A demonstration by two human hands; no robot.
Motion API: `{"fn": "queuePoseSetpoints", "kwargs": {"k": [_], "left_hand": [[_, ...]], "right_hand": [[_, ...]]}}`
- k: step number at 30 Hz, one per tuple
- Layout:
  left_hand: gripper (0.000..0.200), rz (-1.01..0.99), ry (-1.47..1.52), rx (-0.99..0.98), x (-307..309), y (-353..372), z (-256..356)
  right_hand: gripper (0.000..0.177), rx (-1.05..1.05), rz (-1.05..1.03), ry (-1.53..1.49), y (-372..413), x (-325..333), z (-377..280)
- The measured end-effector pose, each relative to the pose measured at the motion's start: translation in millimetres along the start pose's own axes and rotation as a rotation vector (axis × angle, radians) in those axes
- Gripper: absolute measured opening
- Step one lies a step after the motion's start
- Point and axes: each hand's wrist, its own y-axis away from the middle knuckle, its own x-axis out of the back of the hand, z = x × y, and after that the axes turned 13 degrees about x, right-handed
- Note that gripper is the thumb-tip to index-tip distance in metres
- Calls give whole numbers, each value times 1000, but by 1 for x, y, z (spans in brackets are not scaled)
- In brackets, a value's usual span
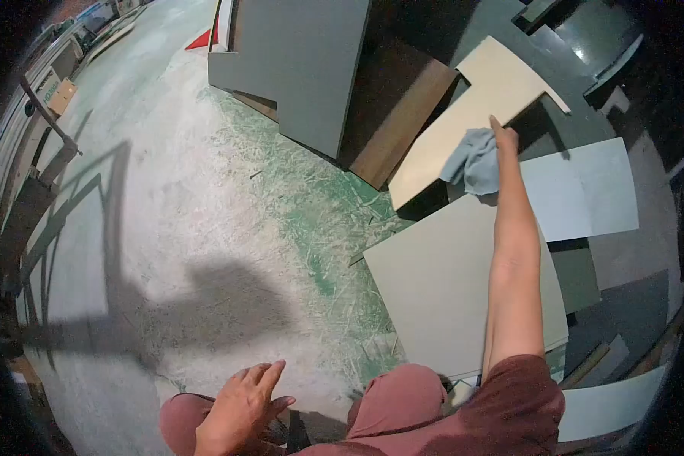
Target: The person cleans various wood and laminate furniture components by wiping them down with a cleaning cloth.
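My right arm reaches forward, and my right hand (505, 139) grips a crumpled blue-grey cloth (475, 161). The cloth hangs over a cream, notched panel (488, 90), and its lower end is close to a large pale grey-beige panel (448, 281) lying in front of me. Part of the hand's grip is hidden behind the cloth. Low in the view, my left hand (245, 404) hovers near my knee with its fingers stretched out and nothing in it.
A grey panel (300, 76) leans beside a brown board (403, 114) ahead. To the right lie a white panel (581, 190) and several offcuts. Dust and shavings cover the floor (197, 197). Stacked boards and a metal frame (49, 125) line the left side.
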Motion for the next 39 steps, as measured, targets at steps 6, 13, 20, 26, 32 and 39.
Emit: {"fn": "queuePoseSetpoints", "kwargs": {"k": [6, 13, 20, 26, 32, 39], "left_hand": [[49, 90, 78, -87, 8, 10, 13], [52, 154, 166, -40, 27, 19, 6], [55, 464, 744, 196, 34, -22, -114], [77, 160, 1535, 396, -84, -133, -189], [85, 339, 1857, -41, -98, -94, -212], [57, 945, 1740, 428, -45, 76, -237]], "right_hand": [[57, 147, 426, 299, 76, -33, -74], [63, 382, 419, 359, 61, 10, -119], [44, 439, 174, -186, 104, 55, -195], [38, 307, -210, -682, 202, 1, -238], [51, -192, -323, -965, 352, -91, -256], [45, -897, -503, -1384, 503, -229, -196]]}}
